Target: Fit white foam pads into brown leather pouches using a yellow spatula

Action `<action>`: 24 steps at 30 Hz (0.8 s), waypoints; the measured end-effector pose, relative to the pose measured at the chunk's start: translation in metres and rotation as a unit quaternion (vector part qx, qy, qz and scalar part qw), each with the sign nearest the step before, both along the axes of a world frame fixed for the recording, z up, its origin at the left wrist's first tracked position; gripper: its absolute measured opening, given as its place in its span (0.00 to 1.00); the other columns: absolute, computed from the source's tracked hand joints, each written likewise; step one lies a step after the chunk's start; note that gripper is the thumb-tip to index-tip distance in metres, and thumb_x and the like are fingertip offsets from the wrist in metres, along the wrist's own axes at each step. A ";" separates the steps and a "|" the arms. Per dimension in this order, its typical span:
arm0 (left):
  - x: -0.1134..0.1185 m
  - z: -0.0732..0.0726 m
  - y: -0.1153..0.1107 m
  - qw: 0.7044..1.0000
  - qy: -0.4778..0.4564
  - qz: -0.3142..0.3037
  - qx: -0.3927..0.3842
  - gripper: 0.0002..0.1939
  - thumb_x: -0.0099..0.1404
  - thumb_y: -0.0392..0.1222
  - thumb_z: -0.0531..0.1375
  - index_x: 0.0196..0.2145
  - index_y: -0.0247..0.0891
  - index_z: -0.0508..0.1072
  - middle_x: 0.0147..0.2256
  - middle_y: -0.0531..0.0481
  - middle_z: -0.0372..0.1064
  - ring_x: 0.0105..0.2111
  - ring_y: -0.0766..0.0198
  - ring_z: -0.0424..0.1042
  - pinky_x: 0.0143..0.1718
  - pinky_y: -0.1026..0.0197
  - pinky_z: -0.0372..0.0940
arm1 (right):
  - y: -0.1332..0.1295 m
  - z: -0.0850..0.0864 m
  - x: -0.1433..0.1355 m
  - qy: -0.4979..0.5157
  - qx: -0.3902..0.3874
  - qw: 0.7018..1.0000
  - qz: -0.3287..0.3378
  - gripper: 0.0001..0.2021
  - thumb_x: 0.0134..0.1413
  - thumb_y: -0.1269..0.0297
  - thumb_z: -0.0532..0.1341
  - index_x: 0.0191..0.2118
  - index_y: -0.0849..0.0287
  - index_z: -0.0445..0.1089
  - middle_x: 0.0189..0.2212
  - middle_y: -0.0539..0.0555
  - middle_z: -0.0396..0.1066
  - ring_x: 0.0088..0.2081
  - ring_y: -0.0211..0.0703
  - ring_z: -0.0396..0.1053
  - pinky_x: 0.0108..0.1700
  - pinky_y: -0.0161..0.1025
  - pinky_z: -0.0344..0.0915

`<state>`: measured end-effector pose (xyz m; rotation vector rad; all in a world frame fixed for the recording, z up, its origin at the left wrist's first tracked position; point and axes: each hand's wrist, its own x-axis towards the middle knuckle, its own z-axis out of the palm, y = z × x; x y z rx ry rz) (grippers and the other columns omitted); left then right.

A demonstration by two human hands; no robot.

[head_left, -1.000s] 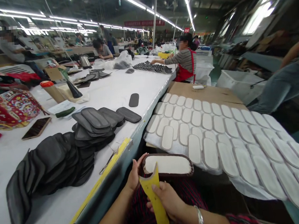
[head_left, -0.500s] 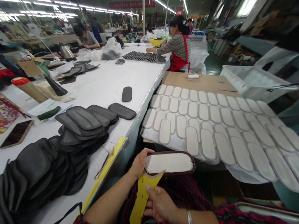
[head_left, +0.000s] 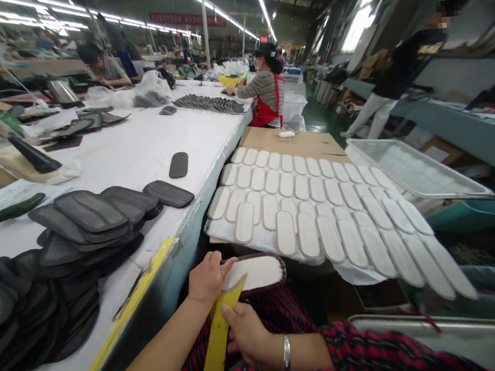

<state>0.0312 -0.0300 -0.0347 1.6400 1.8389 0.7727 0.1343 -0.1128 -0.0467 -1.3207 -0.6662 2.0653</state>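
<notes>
A dark-rimmed oval piece with a white face (head_left: pixel 261 271) is held over the lap by my left hand (head_left: pixel 207 278), whose fingers wrap its near-left end. My right hand (head_left: pixel 247 330) grips a flat yellow tool (head_left: pixel 216 350) with a pointed upper end. That pointed end lies against the lower left part of the white face. Part of the oval is hidden behind the tool and my left fingers.
Dark grey oval pads (head_left: pixel 89 211) are heaped on the white table (head_left: pixel 136 155) at left. Rows of white oval pieces (head_left: pixel 302 186) cover a board at right. A person in a red apron (head_left: pixel 268 100) works beyond; another person (head_left: pixel 405 59) stands at far right.
The view has turned to the right, bringing a person into sight at far right. My left hand has shifted over the oval's left end, and the yellow tool looks narrower, tilted more on edge.
</notes>
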 end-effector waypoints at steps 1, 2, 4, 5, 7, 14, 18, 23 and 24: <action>0.000 0.001 0.000 1.000 0.000 0.003 0.000 0.21 0.56 0.62 0.53 0.27 0.39 0.67 0.30 0.47 0.66 0.32 0.56 0.68 0.34 0.59 0.59 | 0.002 0.002 0.002 -0.007 0.034 0.999 -0.001 0.23 0.41 0.42 0.61 0.31 0.59 0.61 0.22 0.50 0.67 0.24 0.41 0.69 0.25 0.38 0.67; -0.002 0.002 0.001 1.000 -0.006 0.004 -0.003 0.22 0.58 0.62 0.51 0.26 0.39 0.67 0.28 0.48 0.67 0.32 0.56 0.68 0.34 0.58 0.60 | 0.003 0.004 0.007 -0.008 0.060 0.998 0.002 0.24 0.40 0.41 0.61 0.31 0.59 0.61 0.23 0.51 0.68 0.25 0.42 0.69 0.25 0.37 0.66; -0.010 0.001 0.000 0.999 -0.031 -0.002 -0.013 0.25 0.63 0.60 0.43 0.26 0.40 0.68 0.26 0.48 0.69 0.32 0.56 0.70 0.35 0.58 0.62 | 0.008 0.013 0.027 0.003 0.092 0.996 0.019 0.26 0.39 0.40 0.61 0.33 0.58 0.60 0.26 0.51 0.68 0.25 0.43 0.70 0.24 0.37 0.65; -0.016 0.000 -0.002 0.999 -0.046 -0.007 -0.018 0.28 0.64 0.59 0.38 0.29 0.39 0.70 0.28 0.48 0.71 0.33 0.57 0.71 0.37 0.57 0.63 | 0.011 0.018 0.043 0.009 0.094 0.995 0.035 0.27 0.39 0.39 0.60 0.35 0.58 0.59 0.26 0.51 0.69 0.24 0.42 0.70 0.23 0.37 0.65; -0.028 -0.006 -0.009 0.995 -0.092 -0.019 -0.024 0.31 0.65 0.57 0.33 0.42 0.38 0.70 0.39 0.46 0.73 0.41 0.58 0.71 0.44 0.57 0.63 | 0.017 0.028 0.084 0.007 0.106 0.991 0.078 0.27 0.42 0.39 0.59 0.38 0.58 0.57 0.27 0.50 0.69 0.22 0.41 0.70 0.23 0.36 0.64; -0.043 -0.025 -0.034 0.984 -0.146 -0.100 -0.014 0.46 0.49 0.55 0.63 0.60 0.39 0.50 0.60 0.42 0.51 0.59 0.49 0.52 0.59 0.48 0.47 | 0.045 0.017 0.176 -0.128 0.115 0.954 0.247 0.22 0.52 0.43 0.54 0.32 0.61 0.61 0.18 0.47 0.65 0.15 0.34 0.63 0.16 0.29 0.57; -0.039 -0.018 -0.032 0.989 -0.121 -0.084 -0.026 0.43 0.48 0.52 0.64 0.59 0.40 0.53 0.58 0.42 0.54 0.57 0.49 0.55 0.58 0.49 0.50 | 0.049 0.010 0.143 -0.151 0.118 0.949 0.252 0.22 0.52 0.43 0.53 0.30 0.61 0.61 0.16 0.47 0.64 0.15 0.35 0.63 0.15 0.29 0.57; -0.042 -0.018 -0.026 0.982 -0.164 -0.087 -0.046 0.37 0.54 0.52 0.61 0.58 0.41 0.54 0.57 0.43 0.57 0.54 0.51 0.60 0.56 0.48 0.54 | 0.041 0.011 0.084 -0.119 0.099 0.954 0.257 0.19 0.54 0.49 0.51 0.28 0.63 0.63 0.17 0.49 0.64 0.13 0.33 0.61 0.13 0.28 0.57; -0.043 -0.018 -0.027 0.980 -0.171 -0.088 -0.051 0.36 0.55 0.53 0.60 0.58 0.41 0.54 0.57 0.43 0.57 0.55 0.51 0.60 0.56 0.48 0.54 | 0.040 0.012 0.075 -0.115 0.097 0.953 0.263 0.18 0.55 0.51 0.52 0.28 0.63 0.63 0.17 0.49 0.64 0.12 0.32 0.61 0.12 0.28 0.56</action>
